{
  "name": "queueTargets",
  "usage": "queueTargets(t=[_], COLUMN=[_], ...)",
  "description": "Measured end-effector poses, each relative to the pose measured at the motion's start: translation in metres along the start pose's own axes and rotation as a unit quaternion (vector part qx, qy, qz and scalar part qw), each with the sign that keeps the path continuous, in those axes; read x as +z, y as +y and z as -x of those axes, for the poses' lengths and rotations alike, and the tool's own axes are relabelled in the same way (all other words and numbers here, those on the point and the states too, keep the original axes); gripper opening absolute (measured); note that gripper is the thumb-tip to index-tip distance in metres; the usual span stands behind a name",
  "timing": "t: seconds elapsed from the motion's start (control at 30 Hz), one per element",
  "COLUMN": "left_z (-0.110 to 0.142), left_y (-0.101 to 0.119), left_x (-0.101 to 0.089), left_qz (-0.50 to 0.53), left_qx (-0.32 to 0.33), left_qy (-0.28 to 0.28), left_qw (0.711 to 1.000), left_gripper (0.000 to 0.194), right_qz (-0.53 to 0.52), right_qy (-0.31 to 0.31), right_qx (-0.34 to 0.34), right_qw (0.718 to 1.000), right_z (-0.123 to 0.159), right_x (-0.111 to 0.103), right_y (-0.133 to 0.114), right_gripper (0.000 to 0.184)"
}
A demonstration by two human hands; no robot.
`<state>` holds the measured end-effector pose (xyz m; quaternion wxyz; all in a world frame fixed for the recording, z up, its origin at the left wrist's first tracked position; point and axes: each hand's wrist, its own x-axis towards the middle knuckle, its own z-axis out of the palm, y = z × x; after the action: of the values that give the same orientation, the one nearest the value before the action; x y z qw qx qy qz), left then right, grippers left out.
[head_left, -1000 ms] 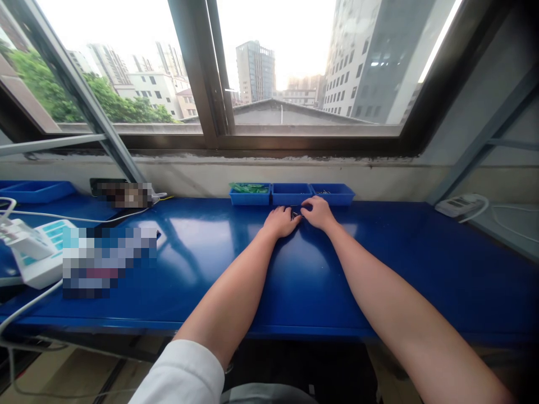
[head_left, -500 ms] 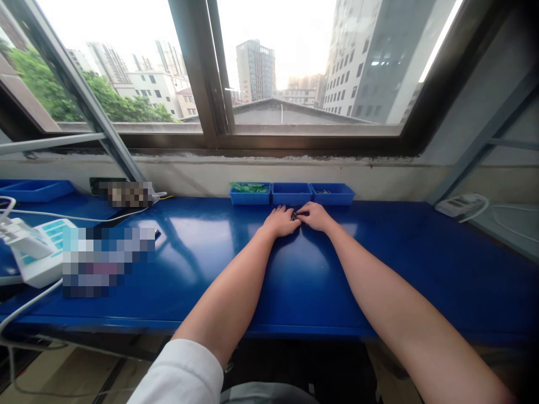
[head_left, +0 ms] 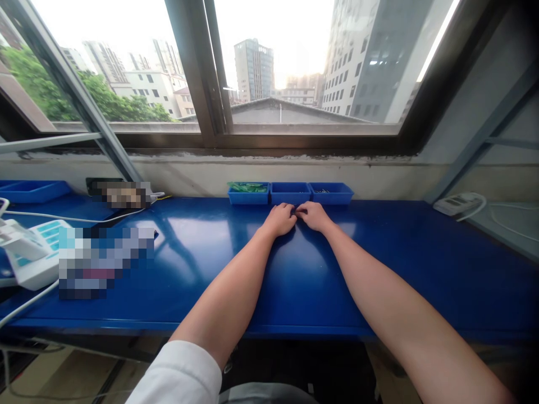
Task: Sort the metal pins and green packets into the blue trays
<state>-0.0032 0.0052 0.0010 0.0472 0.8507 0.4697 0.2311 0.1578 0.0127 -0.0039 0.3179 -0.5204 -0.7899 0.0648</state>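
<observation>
On the blue table, my two hands nearly meet just in front of the middle bin. My left hand rests low on the tabletop, fingers curled and thumb towards the right hand. The fingers of my right hand are pinched together at the left hand's fingertips. Whatever lies between them is small, dark and almost fully covered. Nearest to the hands are three blue bins in a row: the left bin with green pieces, the middle bin with little visible inside, and the right bin with small metal pieces.
A white device with light-blue panels stands on the left, near blurred items. White cables run across that side. A white power strip lies at the far right. Behind the table are a wall and a window.
The hands have drawn slightly closer together. The small dark, shiny thing visible between them before is now mostly covered by fingers. The view has shifted slightly.
</observation>
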Motion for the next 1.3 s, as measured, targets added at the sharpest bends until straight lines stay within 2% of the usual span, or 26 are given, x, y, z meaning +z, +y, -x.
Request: queueTargets(t=[0.13,0.27,0.43,0.63,0.83,1.13,1.23,1.3], left_z=[0.000,0.000,-0.001,-0.002,-0.001,0.000,0.000,0.000], left_y=[0.001,0.001,0.002,0.000,0.000,0.004,0.005,0.005], left_x=[-0.001,-0.003,-0.005,-0.005,-0.006,-0.010,-0.010,-0.009], left_qz=[0.010,0.026,0.052,0.052,0.024,0.009,0.022,0.033], left_qx=[0.023,0.027,0.029,0.031,-0.013,-0.057,-0.061,-0.066], left_qy=[0.056,0.096,0.114,0.120,0.129,0.095,0.105,0.113], left_qw=[0.998,0.995,0.992,0.991,0.991,0.994,0.992,0.991], left_gripper=[0.030,0.028,0.027,0.016,0.014,0.016,0.020,0.028], right_qz=[-0.012,-0.079,-0.206,-0.304,-0.339,-0.347,-0.331,-0.307], right_qy=[0.042,0.065,0.050,0.040,0.113,0.094,0.117,0.157], right_qx=[-0.006,-0.003,0.041,0.066,0.114,0.129,0.135,0.148], right_qw=[0.999,0.995,0.977,0.950,0.927,0.924,0.927,0.927], right_z=[0.001,0.001,-0.002,-0.005,-0.006,-0.001,-0.003,-0.004], right_x=[-0.001,-0.002,0.000,-0.002,-0.005,-0.012,-0.012,-0.012], right_y=[-0.001,-0.005,-0.007,-0.006,-0.004,-0.004,-0.003,0.000], right_gripper=[0.016,0.019,0.017,0.027,0.036,0.028,0.025,0.024])
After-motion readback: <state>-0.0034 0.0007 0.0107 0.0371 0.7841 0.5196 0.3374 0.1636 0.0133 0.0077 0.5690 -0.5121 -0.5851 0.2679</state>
